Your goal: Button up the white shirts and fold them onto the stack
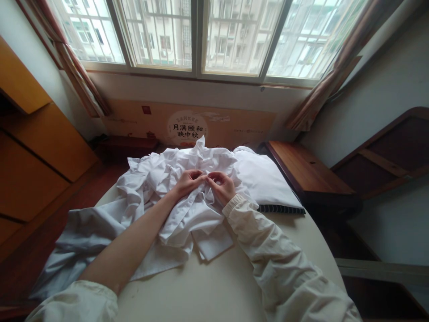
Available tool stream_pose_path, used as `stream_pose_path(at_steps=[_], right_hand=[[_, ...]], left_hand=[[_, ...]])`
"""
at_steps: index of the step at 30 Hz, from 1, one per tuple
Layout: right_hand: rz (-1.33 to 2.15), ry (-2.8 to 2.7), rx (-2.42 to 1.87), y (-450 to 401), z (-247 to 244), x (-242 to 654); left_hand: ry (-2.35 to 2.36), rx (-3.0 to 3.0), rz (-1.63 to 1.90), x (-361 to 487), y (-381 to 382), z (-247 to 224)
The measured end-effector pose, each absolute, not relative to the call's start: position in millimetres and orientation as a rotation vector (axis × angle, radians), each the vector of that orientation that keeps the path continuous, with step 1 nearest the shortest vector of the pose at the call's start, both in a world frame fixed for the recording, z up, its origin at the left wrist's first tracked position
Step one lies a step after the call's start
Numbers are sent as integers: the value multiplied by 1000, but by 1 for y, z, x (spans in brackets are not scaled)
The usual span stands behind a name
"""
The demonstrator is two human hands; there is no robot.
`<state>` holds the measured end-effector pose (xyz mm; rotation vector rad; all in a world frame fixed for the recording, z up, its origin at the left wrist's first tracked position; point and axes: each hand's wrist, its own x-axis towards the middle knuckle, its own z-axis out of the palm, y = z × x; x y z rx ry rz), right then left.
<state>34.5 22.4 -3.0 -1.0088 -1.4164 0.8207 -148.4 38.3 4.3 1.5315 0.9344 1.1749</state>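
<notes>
A crumpled white shirt [187,219] is heaped on the round table, with part of it hanging over the left side. My left hand [190,181] pinches the fabric near the middle of the heap. Fingertip to fingertip with it, my right hand [220,184] also grips the cloth, thumb and forefinger pressed together. The small spot between the fingertips is too hidden to make out. To the right of my hands lies a flat, folded white garment [264,176].
Dark striped cloth [281,209] shows under the folded garment. The cream tabletop [201,290] extends toward me. A wooden desk [308,167] stands at the right, orange cabinets [40,156] at the left. Barred windows and a printed cardboard panel [234,123] are beyond the table.
</notes>
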Motion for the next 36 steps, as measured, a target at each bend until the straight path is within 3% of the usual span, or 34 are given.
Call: stream_pose_path(at_steps=[11, 36], right_hand=[[410, -1704, -1087, 15, 0, 38], [210, -1904, -1112, 16, -6, 40]], left_hand=[[933, 1519, 1227, -149, 39, 3], [906, 1555, 1140, -150, 46, 0]])
